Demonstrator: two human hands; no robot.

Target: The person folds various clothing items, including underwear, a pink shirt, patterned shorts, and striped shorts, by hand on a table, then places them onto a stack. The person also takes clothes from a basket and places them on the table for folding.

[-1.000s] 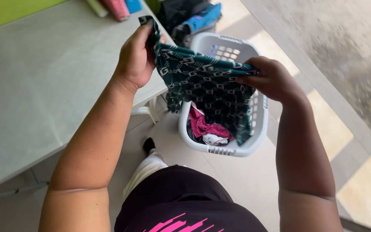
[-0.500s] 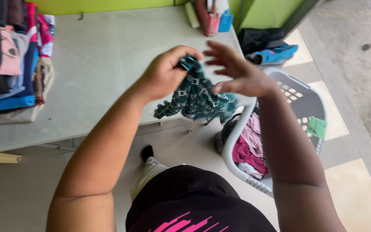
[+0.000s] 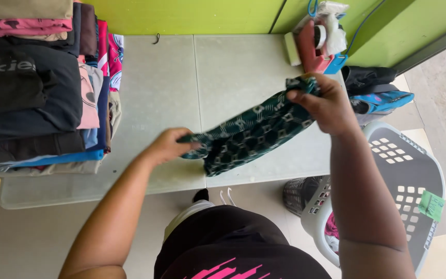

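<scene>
Moved from basket to mid-frame: dark green patterned cloth garment [image 3: 251, 133], stretched diagonally, pinched between closed left hand [image 3: 167, 147] and right hand [image 3: 326, 106].

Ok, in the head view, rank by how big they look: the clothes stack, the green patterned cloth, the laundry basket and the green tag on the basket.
1. Clothes stack
2. Laundry basket, partly hidden by the arm, so unsure against the stack
3. Patterned cloth
4. Green tag
</scene>
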